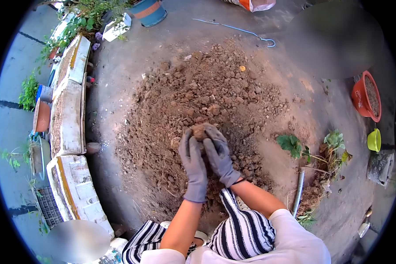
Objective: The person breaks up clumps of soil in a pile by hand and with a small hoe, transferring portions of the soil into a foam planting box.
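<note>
Both hands wear grey gloves and meet over a wide heap of brown, crumbly soil. Between their fingertips is a brown clod of soil. My left hand presses on the clod from the left side, its fingers together. From the right, my right hand closes on the same clod. Loose lumps of soil lie all around and beneath the hands.
White foam boxes line the left side. A blue wire hanger lies beyond the heap. On the right are an uprooted leafy plant, a grey pipe, an orange pot and a green pot.
</note>
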`<state>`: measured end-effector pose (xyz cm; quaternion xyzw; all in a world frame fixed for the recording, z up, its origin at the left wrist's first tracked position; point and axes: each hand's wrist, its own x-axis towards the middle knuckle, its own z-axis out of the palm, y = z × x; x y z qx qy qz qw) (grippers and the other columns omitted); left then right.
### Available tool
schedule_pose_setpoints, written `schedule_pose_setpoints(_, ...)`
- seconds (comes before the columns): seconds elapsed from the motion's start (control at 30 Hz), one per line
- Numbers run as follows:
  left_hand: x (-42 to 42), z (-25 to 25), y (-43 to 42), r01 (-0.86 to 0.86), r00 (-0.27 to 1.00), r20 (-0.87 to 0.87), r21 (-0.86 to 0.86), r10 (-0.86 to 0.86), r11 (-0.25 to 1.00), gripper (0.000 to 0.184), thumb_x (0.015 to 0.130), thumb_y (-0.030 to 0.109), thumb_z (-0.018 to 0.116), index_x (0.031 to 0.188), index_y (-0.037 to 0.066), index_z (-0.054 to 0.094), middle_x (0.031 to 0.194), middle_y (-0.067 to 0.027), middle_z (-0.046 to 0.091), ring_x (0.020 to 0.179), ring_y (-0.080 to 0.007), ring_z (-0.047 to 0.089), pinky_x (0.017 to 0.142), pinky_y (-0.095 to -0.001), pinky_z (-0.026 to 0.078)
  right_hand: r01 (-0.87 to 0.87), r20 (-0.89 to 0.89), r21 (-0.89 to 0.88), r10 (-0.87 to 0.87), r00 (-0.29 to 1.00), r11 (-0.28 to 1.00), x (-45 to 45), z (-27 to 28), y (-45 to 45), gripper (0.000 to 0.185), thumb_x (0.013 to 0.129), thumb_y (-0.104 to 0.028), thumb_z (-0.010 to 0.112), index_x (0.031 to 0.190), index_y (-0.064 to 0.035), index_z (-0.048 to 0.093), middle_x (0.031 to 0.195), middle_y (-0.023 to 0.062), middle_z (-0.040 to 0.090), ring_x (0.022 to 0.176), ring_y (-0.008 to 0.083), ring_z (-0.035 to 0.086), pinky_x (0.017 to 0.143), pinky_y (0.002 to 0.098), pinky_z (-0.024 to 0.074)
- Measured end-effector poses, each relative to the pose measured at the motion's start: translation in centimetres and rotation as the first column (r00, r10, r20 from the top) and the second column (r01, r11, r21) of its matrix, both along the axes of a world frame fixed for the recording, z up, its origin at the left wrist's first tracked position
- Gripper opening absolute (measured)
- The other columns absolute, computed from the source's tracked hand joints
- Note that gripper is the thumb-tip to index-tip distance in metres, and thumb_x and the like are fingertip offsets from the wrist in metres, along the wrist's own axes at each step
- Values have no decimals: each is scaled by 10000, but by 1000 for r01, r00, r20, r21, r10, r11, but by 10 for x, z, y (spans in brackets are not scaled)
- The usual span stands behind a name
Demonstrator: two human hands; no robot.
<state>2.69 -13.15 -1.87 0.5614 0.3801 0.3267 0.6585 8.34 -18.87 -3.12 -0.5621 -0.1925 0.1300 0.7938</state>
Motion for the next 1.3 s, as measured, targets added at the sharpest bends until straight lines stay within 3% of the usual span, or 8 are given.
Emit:
schedule_pose_setpoints(0.33, -56, -14, 102, -171, 944, -195, 404, 268, 898, 466, 1011, 304, 442, 1406, 56, 459, 1479, -148, 355, 1410, -276, 255, 1158, -393, 229, 60, 502, -124, 10, 865, 990, 115, -1, 24, 391, 964, -272, 545, 1309, -87, 559, 1331, 117, 574, 1298, 265, 480, 1114, 408, 341)
schedule_pose_setpoints(0.57, -88, -104, 131, -403, 877, -124, 336, 464, 851, 513, 975, 286, 563, 1408, 34, 457, 1522, -126, 294, 1409, -250, 262, 1143, -371, 261, 611, 708, -657, 81, 702, 441, 309, -149, -77, 380, 953, -343, 548, 1214, -80, 631, 1201, 150, 645, 1144, 304, 579, 1023, 376, 411)
schedule_pose_setpoints(0.63, -98, -123, 141, -245, 895, -178, 569, 408, 785, 477, 963, 272, 582, 1377, 47, 506, 1493, -122, 343, 1395, -240, 294, 1136, -367, 276, 183, 524, -695, 316, 791, 695, 312, -145, -60, 424, 977, -319, 485, 1292, -46, 565, 1316, 160, 567, 1245, 307, 506, 1068, 375, 370)
schedule_pose_setpoints(0.67, -89, -109, 140, -193, 906, -200, 593, 374, 782, 432, 964, 269, 578, 1341, 60, 548, 1455, -128, 389, 1382, -250, 318, 1134, -373, 279, 70, 378, -824, 453, 807, 563, 303, -162, -46, 443, 979, -330, 475, 1295, -32, 559, 1330, 152, 558, 1259, 286, 496, 1094, 357, 336)
schedule_pose_setpoints(0.9, -23, -19, 76, -39, 846, -441, 510, 300, 860, 309, 948, 231, 565, 1220, 124, 666, 1328, -135, 533, 1293, -304, 423, 1074, -422, 338, -157, 230, -508, 309, 923, 847, 183, -59, 16, 329, 980, -351, 523, 1143, -110, 674, 1237, 71, 642, 1222, 245, 548, 1082, 404, 407)
schedule_pose_setpoints(1.13, 19, 1, 47, -17, 979, -171, 490, 115, 872, 415, 1001, 180, 494, 1385, 22, 472, 1411, -139, 468, 1336, -258, 415, 1125, -368, 310, -11, 476, -299, 160, 865, 954, 80, -12, 44, 336, 959, -224, 544, 1253, -78, 614, 1378, 119, 537, 1318, 265, 450, 1136, 399, 316)
schedule_pose_setpoints(1.2, 13, 9, 59, -16, 982, -156, 512, 111, 859, 409, 1001, 178, 491, 1382, 29, 477, 1410, -143, 474, 1333, -261, 419, 1128, -370, 310, -279, 350, -225, 345, 871, 934, 89, 13, 34, 358, 958, -243, 551, 1273, -80, 600, 1405, 98, 520, 1349, 260, 423, 1148, 403, 296)
schedule_pose_setpoints(1.3, -19, 14, 91, -25, 957, -208, 630, 200, 776, 413, 993, 163, 496, 1387, 42, 467, 1453, -143, 435, 1315, -272, 439, 1123, -383, 332, 21, 640, -353, 225, 735, 935, 171, -19, 6, 387, 975, -266, 520, 1304, -66, 564, 1344, 157, 562, 1308, 279, 479, 1129, 401, 337)
